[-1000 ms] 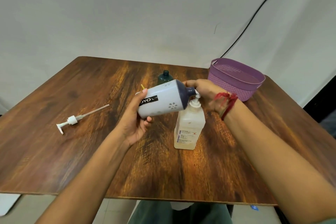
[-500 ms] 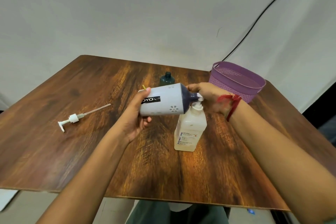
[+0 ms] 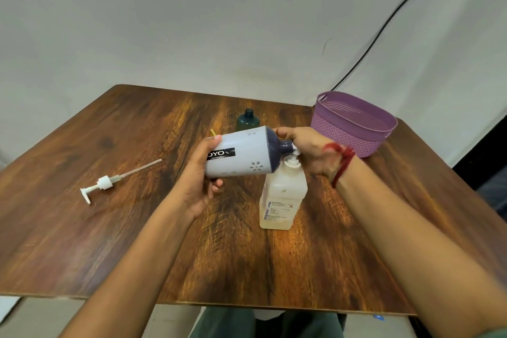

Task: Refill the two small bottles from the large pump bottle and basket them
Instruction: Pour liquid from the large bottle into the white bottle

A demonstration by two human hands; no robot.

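Note:
My left hand (image 3: 197, 181) grips the base end of the large white bottle (image 3: 241, 153) with a dark purple shoulder, held on its side above the table. Its neck points right, just over the mouth of a clear small bottle (image 3: 282, 200) that stands upright on the table. My right hand (image 3: 310, 151) wraps around the large bottle's neck, hiding the opening. A dark green small bottle (image 3: 247, 121) stands uncapped behind the large one. The purple basket (image 3: 343, 132) sits at the back right.
A white pump head with its long tube (image 3: 104, 182) lies on the wooden table (image 3: 109, 228) at the left. A small yellow piece (image 3: 212, 132) pokes out behind the large bottle. A black cable (image 3: 384, 27) runs down the wall behind the basket.
The large bottle stays tipped over the clear bottle, its neck a little lower than a second ago. Both hands keep their grips.

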